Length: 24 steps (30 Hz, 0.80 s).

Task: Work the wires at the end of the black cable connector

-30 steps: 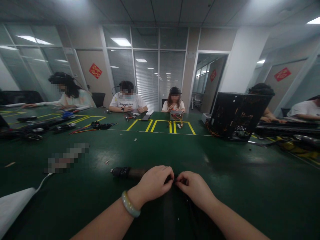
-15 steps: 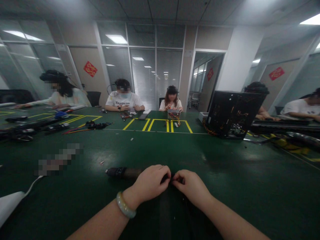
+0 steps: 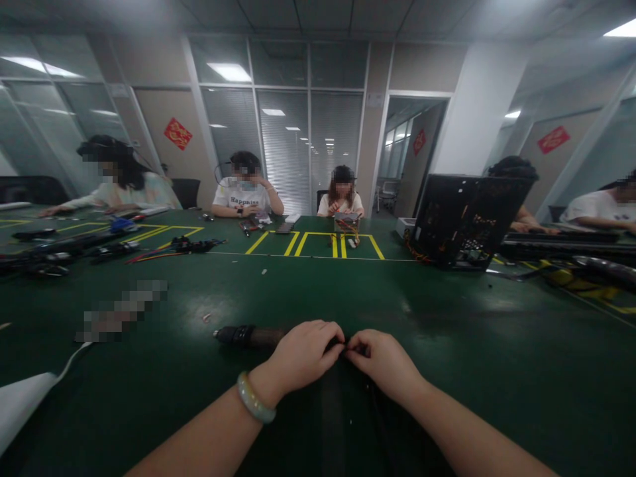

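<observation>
A dark, stick-shaped electric screwdriver lies across the green table, its collar and small metal tip pointing left. My left hand, with a pale bangle at the wrist, is closed over its rear end and covers that part. Fingertip to fingertip with it, my right hand is pinched closed on a thin black cable at the back of the tool. Part of a black cable shows faintly below the right hand, running toward me. Where the cable meets the tool is hidden by my fingers.
A black computer case stands at the right. Cable bundles lie at the left, near a blurred-out item with a white cord. Several people sit across the table; one works at a metal box with coloured wires.
Both hands keep nearly the same pose, fingertips still together. The view has shifted slightly. Across the table, one person has raised a hand to the head.
</observation>
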{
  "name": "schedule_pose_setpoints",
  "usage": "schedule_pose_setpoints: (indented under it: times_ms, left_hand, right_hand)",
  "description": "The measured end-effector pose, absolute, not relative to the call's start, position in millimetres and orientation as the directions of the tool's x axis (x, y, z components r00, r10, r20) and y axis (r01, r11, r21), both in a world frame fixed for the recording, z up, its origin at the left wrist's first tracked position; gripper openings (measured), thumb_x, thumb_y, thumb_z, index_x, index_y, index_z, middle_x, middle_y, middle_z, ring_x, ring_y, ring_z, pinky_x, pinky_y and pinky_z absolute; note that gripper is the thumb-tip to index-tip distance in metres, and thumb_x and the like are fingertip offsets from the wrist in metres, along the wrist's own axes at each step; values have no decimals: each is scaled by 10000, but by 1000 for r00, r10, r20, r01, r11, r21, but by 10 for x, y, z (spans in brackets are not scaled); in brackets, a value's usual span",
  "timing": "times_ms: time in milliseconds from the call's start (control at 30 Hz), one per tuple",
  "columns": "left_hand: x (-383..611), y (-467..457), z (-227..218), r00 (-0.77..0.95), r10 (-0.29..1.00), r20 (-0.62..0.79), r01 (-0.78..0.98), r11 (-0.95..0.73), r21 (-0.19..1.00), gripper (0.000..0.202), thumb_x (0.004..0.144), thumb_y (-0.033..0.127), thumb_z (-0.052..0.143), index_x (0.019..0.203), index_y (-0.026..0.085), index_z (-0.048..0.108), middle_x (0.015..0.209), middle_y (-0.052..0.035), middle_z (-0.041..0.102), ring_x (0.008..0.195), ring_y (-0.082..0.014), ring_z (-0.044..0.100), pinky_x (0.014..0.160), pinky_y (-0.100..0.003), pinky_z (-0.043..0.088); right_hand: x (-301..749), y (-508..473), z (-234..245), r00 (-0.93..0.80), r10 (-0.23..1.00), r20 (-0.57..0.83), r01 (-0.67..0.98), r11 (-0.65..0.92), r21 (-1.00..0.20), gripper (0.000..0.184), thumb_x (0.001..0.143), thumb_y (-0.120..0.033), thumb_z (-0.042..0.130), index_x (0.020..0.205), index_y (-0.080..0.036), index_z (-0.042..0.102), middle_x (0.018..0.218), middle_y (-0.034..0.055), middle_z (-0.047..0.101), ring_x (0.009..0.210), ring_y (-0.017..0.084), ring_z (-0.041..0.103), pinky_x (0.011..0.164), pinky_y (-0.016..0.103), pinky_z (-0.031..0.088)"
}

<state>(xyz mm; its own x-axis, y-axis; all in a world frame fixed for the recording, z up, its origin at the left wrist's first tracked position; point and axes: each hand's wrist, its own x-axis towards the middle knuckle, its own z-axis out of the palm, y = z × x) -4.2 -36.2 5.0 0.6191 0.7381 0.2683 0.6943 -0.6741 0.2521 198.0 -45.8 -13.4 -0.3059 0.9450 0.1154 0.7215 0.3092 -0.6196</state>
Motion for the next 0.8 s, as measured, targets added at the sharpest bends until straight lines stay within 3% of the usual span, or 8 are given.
schedule_pose_setpoints:
  times_ms: [367,633,800]
  left_hand:
    - [-40,-359,45,600,757,258,718,-652,244,146,945,353,516,976,223,574,908,-8,626,870,-186,587,760,-309,434]
    - [-40,-355,45,636,725,265,680,-689,252,113,920,284,520,966,216,599,920,-16,631,905,-186,586,826,-313,434]
    - [-49,-364,49,603,753,262,705,-657,266,127,885,281,560,998,223,572,931,-17,623,882,-195,580,779,-311,437]
  right_hand:
    - [1965,-488,-91,-314,941,123,722,321,-613,111,839,-300,629,861,-230,713,843,-9,682,732,152,595,622,238,385]
    - [1982,-464,-127,-308,942,131,712,320,-625,94,834,-277,633,841,-228,713,808,-12,675,721,150,593,628,232,388]
    - [1981,-461,-122,-320,941,109,698,311,-645,99,843,-268,623,859,-234,715,841,-11,682,733,149,598,633,233,396]
